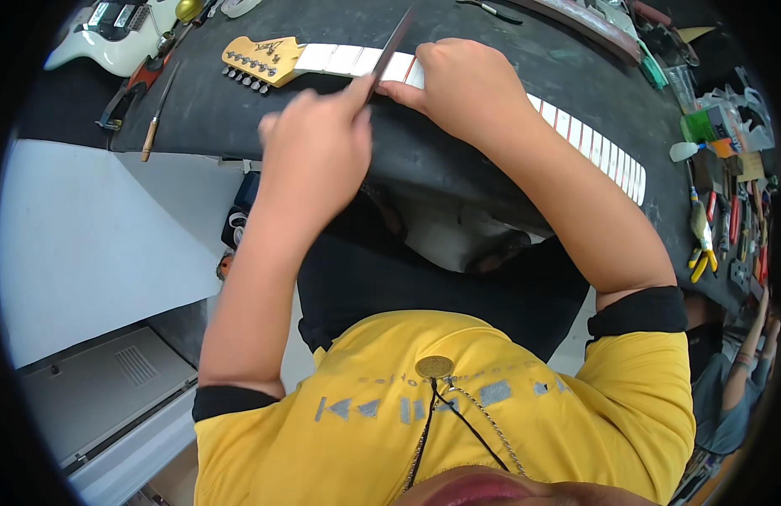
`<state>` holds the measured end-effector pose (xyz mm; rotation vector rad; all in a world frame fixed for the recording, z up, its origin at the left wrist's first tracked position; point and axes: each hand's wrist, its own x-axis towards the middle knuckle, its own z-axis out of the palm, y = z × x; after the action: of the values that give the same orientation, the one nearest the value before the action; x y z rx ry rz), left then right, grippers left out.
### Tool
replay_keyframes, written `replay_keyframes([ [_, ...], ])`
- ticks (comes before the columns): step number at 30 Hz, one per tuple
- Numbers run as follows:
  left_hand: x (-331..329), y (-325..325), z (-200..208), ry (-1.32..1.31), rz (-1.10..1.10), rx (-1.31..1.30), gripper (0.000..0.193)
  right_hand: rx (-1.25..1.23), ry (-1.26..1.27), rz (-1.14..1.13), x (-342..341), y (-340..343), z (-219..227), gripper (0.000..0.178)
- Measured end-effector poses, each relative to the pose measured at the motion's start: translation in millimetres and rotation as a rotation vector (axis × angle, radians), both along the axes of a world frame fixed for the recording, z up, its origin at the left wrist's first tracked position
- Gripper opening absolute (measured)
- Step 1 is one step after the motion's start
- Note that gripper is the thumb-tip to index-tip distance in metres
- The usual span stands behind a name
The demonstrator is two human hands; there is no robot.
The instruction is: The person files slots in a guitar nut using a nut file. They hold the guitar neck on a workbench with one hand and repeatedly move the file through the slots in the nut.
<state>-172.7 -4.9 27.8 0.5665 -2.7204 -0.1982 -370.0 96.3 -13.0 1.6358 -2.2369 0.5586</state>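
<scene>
A guitar neck [578,139] lies across the dark bench, its wooden headstock [260,61] with metal tuners to the left. White covering with reddish lines at the frets runs along its fingerboard. My left hand [317,145] is closed around a dark, narrow file [394,42], which slants across the neck near the headstock end and points away from me. The file's grip is hidden in my fist. Close by, my right hand [471,88] grips the neck from above, thumb along the near edge, its other fingertips hidden behind the far edge.
A white guitar body [125,38] sits at the far left, near a red-and-black clamp [142,80] and a wooden-handled tool [154,122]. Yellow-handled pliers [702,244] and several other tools crowd the right side. Another person [736,384] is at the right edge.
</scene>
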Motion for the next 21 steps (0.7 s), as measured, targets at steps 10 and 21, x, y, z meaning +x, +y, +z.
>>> replay_keyframes([
  [10,125.8,49.2,-17.4,-0.062,0.012,0.095,0.060,0.041,-0.014,-0.039,-0.2,2.3,-1.0,0.066],
  [21,-19.8,-1.2,-5.4,-0.032,0.031,-0.035,0.037,-0.013,0.008,0.013,-3.9,2.8,-2.0,0.065],
])
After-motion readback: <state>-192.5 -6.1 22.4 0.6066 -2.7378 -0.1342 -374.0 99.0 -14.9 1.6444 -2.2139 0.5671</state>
